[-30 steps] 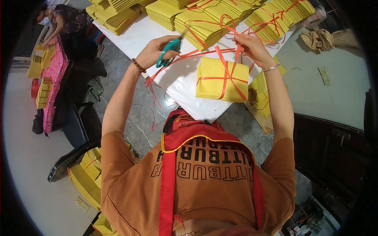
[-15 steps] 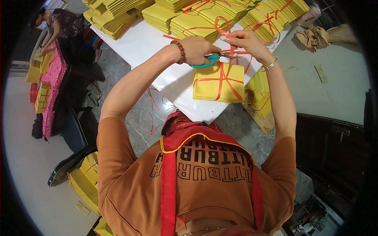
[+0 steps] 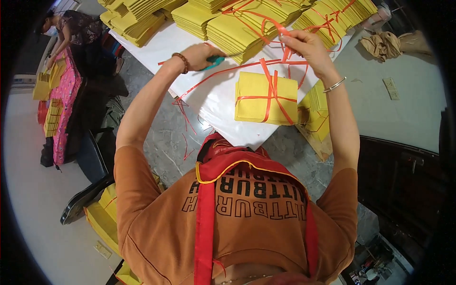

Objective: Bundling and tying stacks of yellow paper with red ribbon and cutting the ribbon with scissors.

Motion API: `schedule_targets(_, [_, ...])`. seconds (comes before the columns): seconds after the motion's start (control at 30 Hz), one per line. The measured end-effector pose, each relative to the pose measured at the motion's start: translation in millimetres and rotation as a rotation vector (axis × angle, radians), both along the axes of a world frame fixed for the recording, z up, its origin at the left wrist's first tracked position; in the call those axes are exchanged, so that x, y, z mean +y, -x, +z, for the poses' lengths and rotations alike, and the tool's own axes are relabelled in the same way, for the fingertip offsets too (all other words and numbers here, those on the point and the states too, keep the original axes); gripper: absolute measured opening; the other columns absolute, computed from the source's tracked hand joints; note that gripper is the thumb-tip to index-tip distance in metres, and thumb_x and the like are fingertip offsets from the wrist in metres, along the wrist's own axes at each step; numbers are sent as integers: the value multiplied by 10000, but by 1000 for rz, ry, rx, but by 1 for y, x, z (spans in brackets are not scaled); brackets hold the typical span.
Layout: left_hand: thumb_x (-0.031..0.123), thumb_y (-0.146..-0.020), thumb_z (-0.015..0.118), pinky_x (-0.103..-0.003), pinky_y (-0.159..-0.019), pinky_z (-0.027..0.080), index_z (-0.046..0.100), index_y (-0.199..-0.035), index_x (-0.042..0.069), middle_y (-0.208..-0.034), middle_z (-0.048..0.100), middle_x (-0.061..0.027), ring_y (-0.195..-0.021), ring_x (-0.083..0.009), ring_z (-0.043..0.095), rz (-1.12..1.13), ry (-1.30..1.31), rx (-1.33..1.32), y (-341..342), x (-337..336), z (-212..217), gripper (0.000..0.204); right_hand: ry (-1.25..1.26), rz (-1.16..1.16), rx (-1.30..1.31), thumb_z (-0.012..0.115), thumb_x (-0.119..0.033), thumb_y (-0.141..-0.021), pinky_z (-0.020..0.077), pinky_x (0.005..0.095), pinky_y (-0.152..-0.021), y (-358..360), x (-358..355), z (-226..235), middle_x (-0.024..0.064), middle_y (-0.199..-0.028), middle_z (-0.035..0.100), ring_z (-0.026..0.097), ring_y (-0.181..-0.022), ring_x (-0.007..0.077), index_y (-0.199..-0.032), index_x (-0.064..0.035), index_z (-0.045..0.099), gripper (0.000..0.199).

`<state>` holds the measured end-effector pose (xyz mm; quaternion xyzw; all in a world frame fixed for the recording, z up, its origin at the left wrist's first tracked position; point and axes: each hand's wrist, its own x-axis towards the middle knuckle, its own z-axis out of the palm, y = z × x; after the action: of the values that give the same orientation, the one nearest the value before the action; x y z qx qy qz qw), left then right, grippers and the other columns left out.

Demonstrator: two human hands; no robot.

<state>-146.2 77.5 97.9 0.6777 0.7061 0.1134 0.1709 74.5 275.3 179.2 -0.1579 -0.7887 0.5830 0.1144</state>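
My left hand point(image 3: 203, 56) is closed round the teal handles of a pair of scissors point(image 3: 214, 62), over the table's left part. Between the thumb and fingers of my right hand point(image 3: 308, 50) is a red plastic string point(image 3: 285, 42), looped and hanging. Below my hands lies a stack of yellow paper envelopes point(image 3: 256, 110), bound crosswise with red string; two string ends stand up from its far edge. Another length of red string runs across the white tabletop point(image 3: 209, 102) from near my left hand toward my right.
Piles of yellow envelopes point(image 3: 232, 35) fill the far side of the table. More bundles point(image 3: 316, 114) sit at its right edge on a wooden board. At left are a black chair point(image 3: 92, 156) and a person point(image 3: 78, 28) bent over yellow stacks on a pink cloth. A crumpled brown bag point(image 3: 380, 46) lies at right.
My left hand has moved left with the scissors, away from the bound stack. The string ends at the stack now stand free of my right hand, which has shifted slightly right and still holds string.
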Motion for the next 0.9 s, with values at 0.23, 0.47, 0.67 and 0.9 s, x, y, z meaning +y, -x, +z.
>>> schedule_targets(0.23, [211, -730, 606, -385, -776, 390, 544, -1095, 215, -918, 590, -15, -905, -184, 556, -17, 119, 213, -19, -11, -78, 370, 282, 47, -10, 558, -214, -857, 337, 148, -505, 19, -56, -22, -40, -665, 545, 448, -553, 11, -890, -44, 600, 178])
schedule_targets(0.47, [249, -770, 558, -385, -772, 373, 559, -1057, 297, -985, 589, 19, -933, -172, 540, -84, 53, 290, -13, -21, -86, 291, 874, 48, 115, 445, -177, -910, 441, 207, -629, 19, -113, -49, 41, -814, 564, 542, -689, 78, -1049, 5, 504, 236])
schedule_targets(0.67, [136, -840, 444, -307, -770, 490, 280, -1327, 74, -1026, 584, -155, -884, -198, 598, 564, 53, -1607, 16, -39, -37, 518, 1148, -169, 204, 456, -192, -906, 450, 276, -702, 37, -186, -89, 56, -862, 561, 552, -774, 138, -1044, -13, 493, 230])
schedule_targets(0.9, [152, -846, 535, -243, -576, 453, 273, -1316, 81, -1001, 585, -112, -635, -121, 534, 615, -169, -1341, 2, -44, -43, 543, 1113, -122, 22, 476, -246, -895, 443, 276, -743, 74, -211, -125, 58, -929, 541, 549, -849, 152, -1086, -49, 476, 274])
